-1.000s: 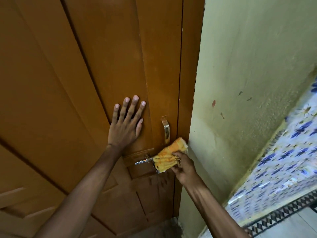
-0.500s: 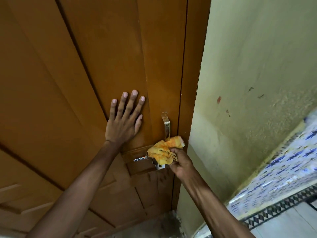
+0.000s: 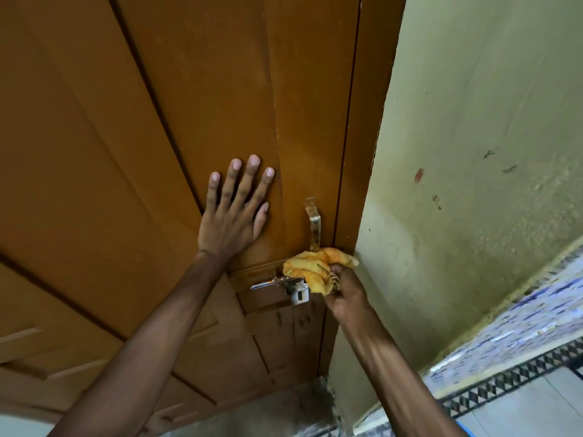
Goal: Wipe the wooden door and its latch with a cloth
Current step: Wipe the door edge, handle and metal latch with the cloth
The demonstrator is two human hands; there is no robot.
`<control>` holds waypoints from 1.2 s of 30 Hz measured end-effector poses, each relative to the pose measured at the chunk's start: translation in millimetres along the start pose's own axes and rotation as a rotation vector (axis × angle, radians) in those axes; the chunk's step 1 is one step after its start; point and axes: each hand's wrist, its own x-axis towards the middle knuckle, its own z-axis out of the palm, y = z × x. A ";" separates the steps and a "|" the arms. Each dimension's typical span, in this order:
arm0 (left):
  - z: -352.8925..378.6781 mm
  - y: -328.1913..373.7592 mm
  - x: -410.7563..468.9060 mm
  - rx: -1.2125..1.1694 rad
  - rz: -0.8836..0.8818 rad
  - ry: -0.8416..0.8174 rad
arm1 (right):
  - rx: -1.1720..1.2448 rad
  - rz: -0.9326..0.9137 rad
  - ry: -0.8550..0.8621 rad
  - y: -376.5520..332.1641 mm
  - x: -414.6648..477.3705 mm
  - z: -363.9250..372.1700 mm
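Pale green wall (image 3: 473,152) at 3 o'clock with a red spot (image 3: 419,175), blue patterned tiles (image 3: 520,323) at 4 o'clock, black-and-white border strip (image 3: 504,383) below them

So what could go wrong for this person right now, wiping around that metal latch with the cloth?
The crumpled yellow cloth in the right hand is bunched against the metal sliding latch, so a fold might snag on the bolt or its small hanging padlock. The knuckles are close to that hardware and the door frame edge and could scrape. The left hand lies flat on the brown wooden door; if it gives, the person may lurch.
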 end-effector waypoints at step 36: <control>3.5 0.8 -1.6 0.021 0.006 0.023 | -0.735 -0.822 -0.095 -60.9 -13.3 7.6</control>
